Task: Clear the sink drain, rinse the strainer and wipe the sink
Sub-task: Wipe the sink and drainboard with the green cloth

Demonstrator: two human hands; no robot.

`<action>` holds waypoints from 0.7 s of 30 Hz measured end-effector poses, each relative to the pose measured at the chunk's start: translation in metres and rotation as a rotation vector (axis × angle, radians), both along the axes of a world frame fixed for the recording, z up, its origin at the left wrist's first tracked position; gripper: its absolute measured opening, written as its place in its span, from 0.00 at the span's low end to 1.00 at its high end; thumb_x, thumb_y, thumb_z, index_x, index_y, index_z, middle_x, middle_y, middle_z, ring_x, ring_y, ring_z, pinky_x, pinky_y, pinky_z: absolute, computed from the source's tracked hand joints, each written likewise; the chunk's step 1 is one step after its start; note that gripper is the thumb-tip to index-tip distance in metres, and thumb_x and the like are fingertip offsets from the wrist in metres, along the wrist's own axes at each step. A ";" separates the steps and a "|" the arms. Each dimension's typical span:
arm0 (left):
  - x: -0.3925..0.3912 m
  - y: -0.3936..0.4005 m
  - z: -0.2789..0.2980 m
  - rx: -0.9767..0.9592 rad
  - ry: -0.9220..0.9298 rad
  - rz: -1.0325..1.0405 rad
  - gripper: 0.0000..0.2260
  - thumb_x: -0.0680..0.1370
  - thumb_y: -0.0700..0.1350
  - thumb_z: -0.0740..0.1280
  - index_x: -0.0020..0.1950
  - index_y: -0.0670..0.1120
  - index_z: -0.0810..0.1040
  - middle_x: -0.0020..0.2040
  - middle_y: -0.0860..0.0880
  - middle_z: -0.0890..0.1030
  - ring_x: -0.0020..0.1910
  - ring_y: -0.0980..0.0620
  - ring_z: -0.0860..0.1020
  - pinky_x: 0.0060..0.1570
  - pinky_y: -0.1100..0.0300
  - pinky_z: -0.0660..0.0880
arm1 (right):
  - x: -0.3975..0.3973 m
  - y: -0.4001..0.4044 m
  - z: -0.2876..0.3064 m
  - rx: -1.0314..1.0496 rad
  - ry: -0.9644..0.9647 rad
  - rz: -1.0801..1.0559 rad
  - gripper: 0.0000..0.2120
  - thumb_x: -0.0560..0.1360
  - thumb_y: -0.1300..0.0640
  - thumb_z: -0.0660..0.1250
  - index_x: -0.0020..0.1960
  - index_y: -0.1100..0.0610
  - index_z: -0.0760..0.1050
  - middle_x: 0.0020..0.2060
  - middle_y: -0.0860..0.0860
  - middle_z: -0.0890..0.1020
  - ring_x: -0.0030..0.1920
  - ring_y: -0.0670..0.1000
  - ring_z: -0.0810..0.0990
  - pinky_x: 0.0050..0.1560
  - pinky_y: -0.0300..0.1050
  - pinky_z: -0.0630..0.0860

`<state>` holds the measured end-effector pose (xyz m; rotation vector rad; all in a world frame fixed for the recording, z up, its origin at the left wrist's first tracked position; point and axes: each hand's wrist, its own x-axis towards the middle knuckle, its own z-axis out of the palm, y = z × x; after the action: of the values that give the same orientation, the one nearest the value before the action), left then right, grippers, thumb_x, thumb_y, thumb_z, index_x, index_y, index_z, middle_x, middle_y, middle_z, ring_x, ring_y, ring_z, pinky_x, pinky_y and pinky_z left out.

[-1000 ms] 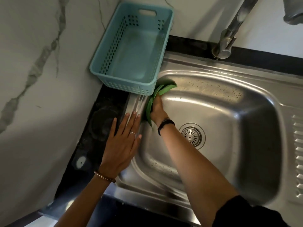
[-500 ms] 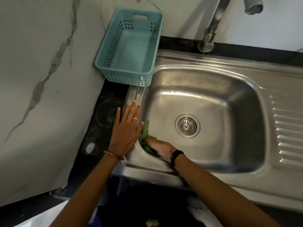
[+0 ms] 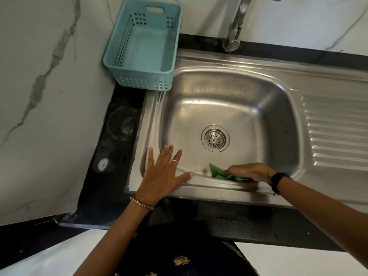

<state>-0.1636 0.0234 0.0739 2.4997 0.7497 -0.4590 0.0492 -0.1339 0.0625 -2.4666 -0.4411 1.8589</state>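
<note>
The steel sink [image 3: 278,92] fills the middle of the view, its round strainer [image 3: 215,138] seated in the drain. My right hand [image 3: 249,173] presses a green cloth [image 3: 219,173] against the basin's near wall, fingers closed over it. My left hand [image 3: 163,174] lies flat with fingers spread on the sink's near-left rim, holding nothing. Small dark specks dot the basin's far wall.
A teal plastic basket [image 3: 143,46] stands at the sink's far-left corner against the marble wall. The tap [image 3: 234,36] rises behind the basin. A ribbed draining board [image 3: 336,132] lies to the right. Black counter [image 3: 115,136] borders the left side.
My right hand has dragged the green cloth from the basin's far-left corner down the left wall and now rightward along the near wall. My left hand slid nearer along the rim.
</note>
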 end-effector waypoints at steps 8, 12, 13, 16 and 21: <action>-0.001 -0.014 0.001 0.015 -0.114 0.096 0.45 0.70 0.67 0.61 0.72 0.56 0.33 0.70 0.52 0.27 0.72 0.53 0.31 0.66 0.50 0.26 | -0.068 0.071 0.007 0.397 0.162 -0.097 0.22 0.79 0.47 0.58 0.70 0.56 0.68 0.69 0.53 0.70 0.71 0.51 0.66 0.58 0.32 0.60; -0.002 -0.025 0.002 0.059 -0.150 0.171 0.45 0.71 0.66 0.62 0.69 0.56 0.29 0.73 0.51 0.29 0.75 0.51 0.34 0.68 0.49 0.29 | -0.068 0.065 0.005 0.365 0.209 -0.059 0.23 0.79 0.49 0.58 0.70 0.59 0.67 0.71 0.55 0.68 0.69 0.49 0.67 0.61 0.32 0.60; -0.002 -0.027 0.002 0.073 -0.151 0.183 0.44 0.71 0.66 0.61 0.70 0.55 0.31 0.75 0.49 0.32 0.75 0.50 0.35 0.68 0.49 0.30 | -0.064 0.059 0.005 0.337 0.202 -0.013 0.23 0.79 0.47 0.57 0.70 0.58 0.68 0.71 0.54 0.69 0.68 0.49 0.68 0.65 0.35 0.60; 0.005 -0.042 0.006 0.071 -0.128 0.189 0.40 0.72 0.65 0.60 0.75 0.53 0.41 0.78 0.47 0.42 0.76 0.50 0.40 0.71 0.48 0.32 | -0.036 0.026 0.013 0.263 0.148 0.188 0.24 0.79 0.43 0.52 0.70 0.55 0.67 0.72 0.51 0.68 0.71 0.51 0.65 0.69 0.41 0.57; 0.044 -0.098 0.010 -0.051 -0.178 0.109 0.32 0.75 0.60 0.61 0.75 0.55 0.52 0.77 0.52 0.55 0.76 0.56 0.51 0.74 0.53 0.40 | 0.048 -0.052 0.041 -0.077 -0.055 0.471 0.37 0.75 0.33 0.43 0.76 0.55 0.54 0.76 0.54 0.57 0.76 0.56 0.54 0.75 0.52 0.45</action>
<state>-0.1200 -0.0743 0.0844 2.3996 0.7882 -0.2112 0.0976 -0.1854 0.1033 -2.6419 -1.0509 1.9857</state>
